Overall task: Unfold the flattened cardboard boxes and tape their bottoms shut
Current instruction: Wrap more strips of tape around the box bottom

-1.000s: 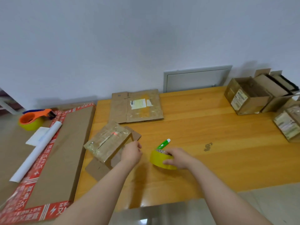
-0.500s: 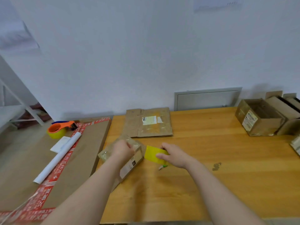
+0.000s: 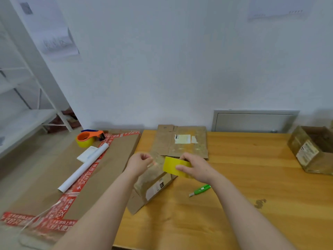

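Yellow is what we notice first: the tape roll (image 3: pixel 175 167) sits in our right hand (image 3: pixel 196 168), thumb on the near face and fingers curled over its top edge, grasping it firmly above the small cardboard box (image 3: pixel 153 184). Our left hand (image 3: pixel 140 163) is raised just beside the roll, its fingertips and thumb pinched together on a clear tape strip (image 3: pixel 155 161) that runs across to the roll. The film is faint, so we cannot tell exactly where its end lies.

The small box stands tilted on the wooden table (image 3: pixel 234 213) directly below both hands, glossy with old tape, a printed label on its near side and 1 loose flap poking out at its lower left. Behind it, flat against the far edge of the table, lies a flattened cardboard box (image 3: pixel 182 141) with a pale label. A green utility knife (image 3: pixel 200 190) rests on the table just right of the small box, under our right forearm.

At the far right an open box (image 3: pixel 311 150) stands on the table. To the left, a large cardboard sheet (image 3: pixel 111 168) edged with red printed tape carries a white tube (image 3: pixel 84 168), a white card (image 3: pixel 86 154) and an orange tape dispenser (image 3: pixel 89 138) loaded with yellow tape.
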